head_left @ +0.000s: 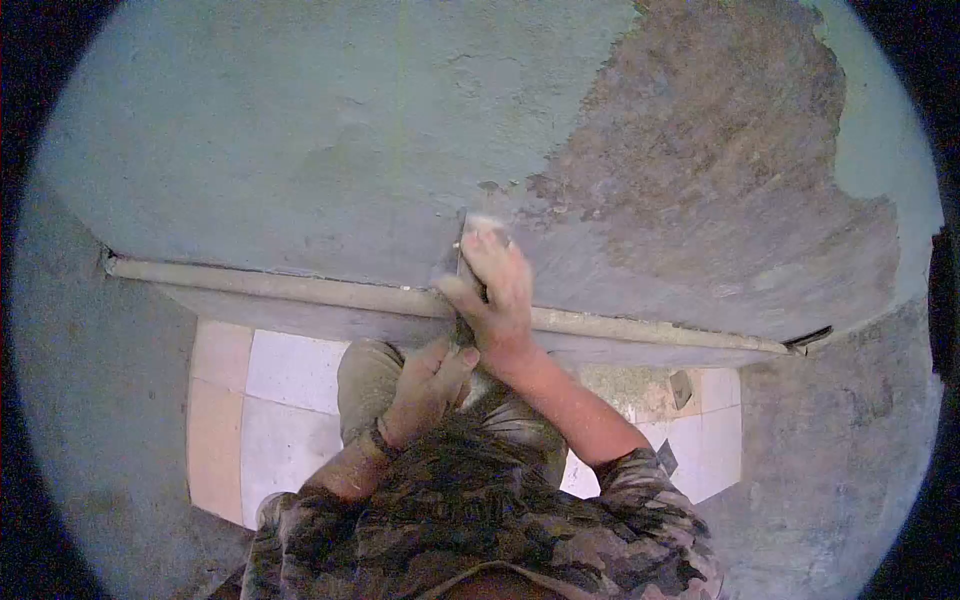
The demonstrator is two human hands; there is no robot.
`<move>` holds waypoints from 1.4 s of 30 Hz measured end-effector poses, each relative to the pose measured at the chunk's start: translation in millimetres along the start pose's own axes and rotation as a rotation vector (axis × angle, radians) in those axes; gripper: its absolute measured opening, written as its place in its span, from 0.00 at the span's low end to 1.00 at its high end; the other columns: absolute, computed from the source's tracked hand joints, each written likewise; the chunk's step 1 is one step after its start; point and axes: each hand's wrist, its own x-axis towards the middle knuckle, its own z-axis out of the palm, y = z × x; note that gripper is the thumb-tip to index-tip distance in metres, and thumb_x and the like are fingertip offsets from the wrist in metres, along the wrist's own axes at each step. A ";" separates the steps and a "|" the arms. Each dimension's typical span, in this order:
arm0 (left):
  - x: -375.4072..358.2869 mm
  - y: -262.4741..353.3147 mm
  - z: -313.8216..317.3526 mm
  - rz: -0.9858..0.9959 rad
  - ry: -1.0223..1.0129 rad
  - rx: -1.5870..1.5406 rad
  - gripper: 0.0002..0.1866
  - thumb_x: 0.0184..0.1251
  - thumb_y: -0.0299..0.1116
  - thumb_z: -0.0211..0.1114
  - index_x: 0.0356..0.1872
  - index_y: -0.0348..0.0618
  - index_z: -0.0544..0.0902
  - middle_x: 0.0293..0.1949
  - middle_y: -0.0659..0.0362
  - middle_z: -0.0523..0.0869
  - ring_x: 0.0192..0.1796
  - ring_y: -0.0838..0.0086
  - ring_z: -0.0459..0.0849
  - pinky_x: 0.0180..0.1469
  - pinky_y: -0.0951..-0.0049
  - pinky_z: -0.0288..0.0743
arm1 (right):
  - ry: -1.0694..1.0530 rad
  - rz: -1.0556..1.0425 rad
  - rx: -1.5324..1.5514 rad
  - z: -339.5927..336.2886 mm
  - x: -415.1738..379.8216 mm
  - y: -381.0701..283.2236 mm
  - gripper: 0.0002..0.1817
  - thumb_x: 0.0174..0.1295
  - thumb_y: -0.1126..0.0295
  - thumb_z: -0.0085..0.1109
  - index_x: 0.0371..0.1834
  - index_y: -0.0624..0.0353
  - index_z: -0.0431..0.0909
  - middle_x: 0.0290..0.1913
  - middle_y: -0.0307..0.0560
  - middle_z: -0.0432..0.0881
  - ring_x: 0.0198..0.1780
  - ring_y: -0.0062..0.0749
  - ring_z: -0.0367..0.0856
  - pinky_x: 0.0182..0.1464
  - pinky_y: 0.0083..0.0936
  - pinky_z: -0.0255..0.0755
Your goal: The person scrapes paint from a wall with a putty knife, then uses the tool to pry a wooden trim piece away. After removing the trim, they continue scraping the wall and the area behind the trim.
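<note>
A narrow dark flat tool point(463, 268) lies against the green wall point(380, 200), just above a pale pipe point(300, 288). My left hand point(428, 385), with a dark band at the wrist, is closed round the tool's lower end. Higher up, my right hand point(500, 295) presses on the tool with its fingers near the upper end; its fingertips are blurred. To the right of the tool, the wall's coating is off over a large brown rough patch point(720, 130), with small chips along its edge.
The pipe crosses the wall from left to right, with a dark gap point(808, 338) at its right end. Below are white and peach floor tiles point(290, 370), a small grey piece point(681, 389) and another dark flat piece point(667, 458). Grey side walls stand left and right.
</note>
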 end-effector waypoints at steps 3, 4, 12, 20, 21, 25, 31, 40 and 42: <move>10.3 46.7 9.8 -0.111 -0.003 -0.047 0.13 0.73 0.38 0.59 0.29 0.44 0.71 0.19 0.69 0.70 0.21 0.84 0.65 0.22 0.79 0.59 | 0.189 -0.202 -0.102 -37.3 62.9 -5.5 0.12 0.52 0.68 0.63 0.42 0.49 0.83 0.61 0.53 0.75 0.64 0.52 0.72 0.65 0.50 0.63; 9.1 47.7 10.8 -0.106 -0.008 -0.041 0.13 0.73 0.38 0.59 0.29 0.44 0.71 0.19 0.69 0.70 0.21 0.84 0.65 0.22 0.79 0.59 | 0.190 -0.173 -0.136 -43.7 70.6 -10.8 0.11 0.50 0.68 0.65 0.38 0.50 0.84 0.59 0.53 0.77 0.62 0.51 0.74 0.61 0.49 0.67; 0.4 28.6 5.3 -0.074 0.052 -0.160 0.11 0.76 0.37 0.56 0.32 0.43 0.74 0.18 0.70 0.69 0.21 0.86 0.66 0.21 0.79 0.58 | 0.188 -0.196 -0.054 -20.8 46.9 -6.8 0.11 0.46 0.71 0.67 0.35 0.50 0.83 0.56 0.53 0.79 0.58 0.52 0.78 0.56 0.48 0.72; -6.1 34.6 5.5 -0.034 0.002 -0.024 0.12 0.77 0.37 0.54 0.33 0.44 0.75 0.19 0.71 0.70 0.20 0.87 0.65 0.22 0.81 0.59 | 0.182 -0.137 -0.035 -12.1 33.5 -10.0 0.08 0.53 0.71 0.61 0.37 0.52 0.81 0.61 0.53 0.77 0.64 0.51 0.74 0.62 0.52 0.66; -4.1 34.1 6.0 0.008 -0.028 -0.088 0.12 0.77 0.38 0.54 0.34 0.43 0.75 0.20 0.71 0.70 0.21 0.87 0.65 0.22 0.81 0.59 | 0.179 -0.132 -0.035 -23.1 45.7 -13.6 0.08 0.53 0.71 0.61 0.37 0.52 0.81 0.61 0.53 0.77 0.64 0.51 0.74 0.62 0.52 0.66; 0.0 77.4 11.2 -0.014 -0.166 -0.047 0.11 0.77 0.38 0.55 0.36 0.42 0.77 0.23 0.71 0.70 0.25 0.87 0.65 0.25 0.81 0.60 | 0.274 -0.142 -0.100 -51.7 83.1 -23.3 0.05 0.48 0.70 0.65 0.30 0.52 0.84 0.56 0.52 0.80 0.61 0.49 0.76 0.62 0.47 0.67; -12.2 45.9 12.2 -0.128 -0.041 -0.128 0.11 0.76 0.39 0.56 0.43 0.42 0.77 0.24 0.71 0.73 0.24 0.87 0.68 0.24 0.82 0.61 | 0.228 -0.126 -0.081 -30.7 48.6 -14.4 0.06 0.48 0.70 0.63 0.31 0.52 0.85 0.57 0.53 0.80 0.63 0.50 0.75 0.63 0.48 0.65; -9.1 55.2 11.5 -0.066 -0.088 0.013 0.17 0.78 0.45 0.51 0.33 0.44 0.76 0.17 0.66 0.75 0.17 0.83 0.69 0.20 0.80 0.60 | 0.193 -0.075 -0.080 -39.9 49.4 -21.8 0.07 0.50 0.70 0.63 0.34 0.52 0.83 0.60 0.54 0.78 0.63 0.51 0.74 0.64 0.49 0.66; -10.8 55.2 10.3 -0.074 -0.099 0.003 0.15 0.77 0.44 0.53 0.34 0.44 0.75 0.18 0.69 0.72 0.19 0.86 0.67 0.21 0.81 0.59 | 0.197 -0.060 -0.089 -41.6 52.2 -22.0 0.07 0.52 0.70 0.62 0.35 0.52 0.83 0.62 0.54 0.76 0.64 0.52 0.73 0.65 0.51 0.65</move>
